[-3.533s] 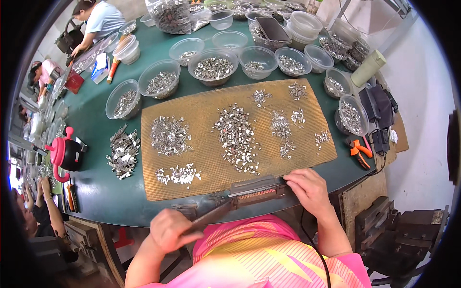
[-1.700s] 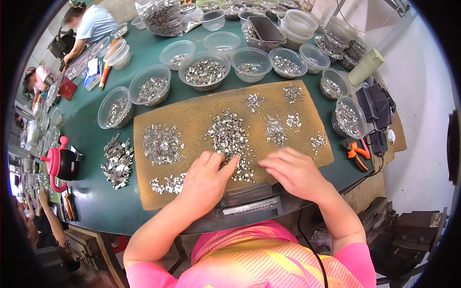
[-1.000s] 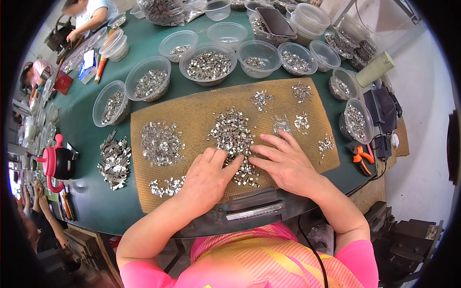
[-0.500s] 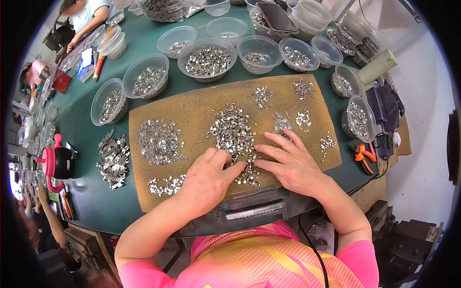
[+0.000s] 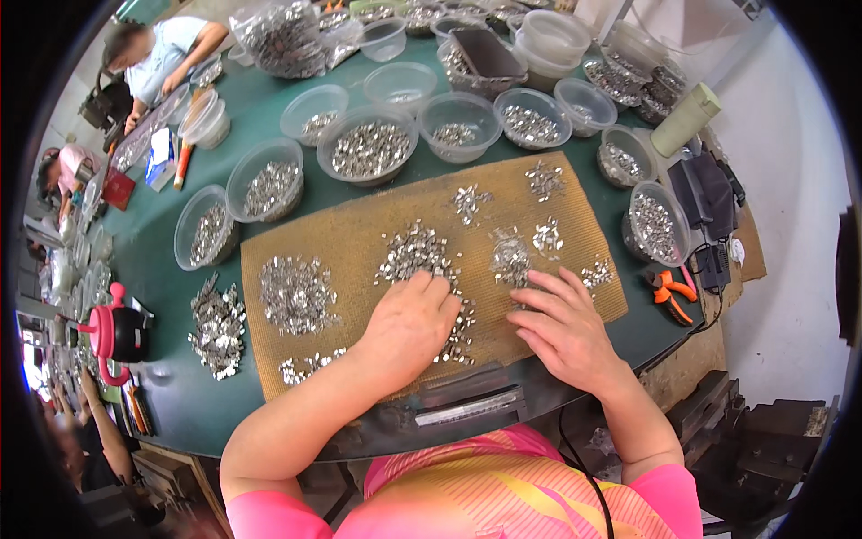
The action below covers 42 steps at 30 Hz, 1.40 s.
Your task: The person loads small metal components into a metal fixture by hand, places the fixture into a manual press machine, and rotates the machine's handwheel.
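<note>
Both hands have shifted over the last half second: the left hand [image 5: 411, 331] reaches farther up the pile [image 5: 417, 251], and the right hand [image 5: 570, 337] has drawn off toward the right of the frame. Across most of the view spreads the green desk [image 5: 162, 260], with the tan mat [image 5: 355, 238] at centre and bowls [image 5: 364, 181] along the top. At mid-mat, the left hand curls its fingers down over the pile; whether they pinch anything I cannot tell. The right hand is open, fingers loosely spread, tips by the lower end of the right heap [image 5: 510, 256]; contact is unclear. Handling these small bits [image 5: 458, 346] well probably calls for light fingertips, a few at a time, keeping pile and heap apart. Any print on the box [image 5: 160, 157] at upper left, or marks on the bar [image 5: 469, 406] at lower centre, is too small to read.
</note>
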Each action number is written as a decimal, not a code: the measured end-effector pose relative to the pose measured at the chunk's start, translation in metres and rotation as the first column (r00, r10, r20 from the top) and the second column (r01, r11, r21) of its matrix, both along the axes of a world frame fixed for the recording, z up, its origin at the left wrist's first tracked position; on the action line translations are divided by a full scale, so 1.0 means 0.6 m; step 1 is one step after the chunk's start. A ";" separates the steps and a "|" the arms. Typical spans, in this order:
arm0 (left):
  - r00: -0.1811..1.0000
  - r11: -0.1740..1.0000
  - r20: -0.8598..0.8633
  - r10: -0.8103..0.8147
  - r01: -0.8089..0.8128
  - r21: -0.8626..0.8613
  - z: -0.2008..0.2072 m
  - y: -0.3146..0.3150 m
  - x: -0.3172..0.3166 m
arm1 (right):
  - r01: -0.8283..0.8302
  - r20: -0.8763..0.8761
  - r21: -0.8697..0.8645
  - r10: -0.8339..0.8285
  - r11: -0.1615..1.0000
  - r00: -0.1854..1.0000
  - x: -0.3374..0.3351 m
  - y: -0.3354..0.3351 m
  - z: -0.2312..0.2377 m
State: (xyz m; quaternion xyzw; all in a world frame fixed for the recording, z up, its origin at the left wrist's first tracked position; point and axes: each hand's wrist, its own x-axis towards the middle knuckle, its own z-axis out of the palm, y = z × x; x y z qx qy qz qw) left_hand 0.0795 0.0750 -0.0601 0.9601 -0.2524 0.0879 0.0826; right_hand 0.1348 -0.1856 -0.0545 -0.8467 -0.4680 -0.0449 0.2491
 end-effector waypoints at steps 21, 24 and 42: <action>0.931 0.818 -0.265 0.249 -0.349 -0.458 0.060 0.052 0.103 | 0.266 -0.158 0.298 -0.228 0.917 0.961 -0.006 -0.075 -0.047; 0.877 0.700 -0.304 0.372 -0.480 -0.529 0.067 0.098 0.193 | 0.251 -0.124 0.271 -0.225 0.929 0.967 -0.004 -0.071 -0.061; 0.892 0.815 -0.014 0.451 -0.418 -0.401 0.037 0.193 0.395 | 0.260 -0.082 0.349 -0.247 0.900 0.966 0.009 -0.072 -0.059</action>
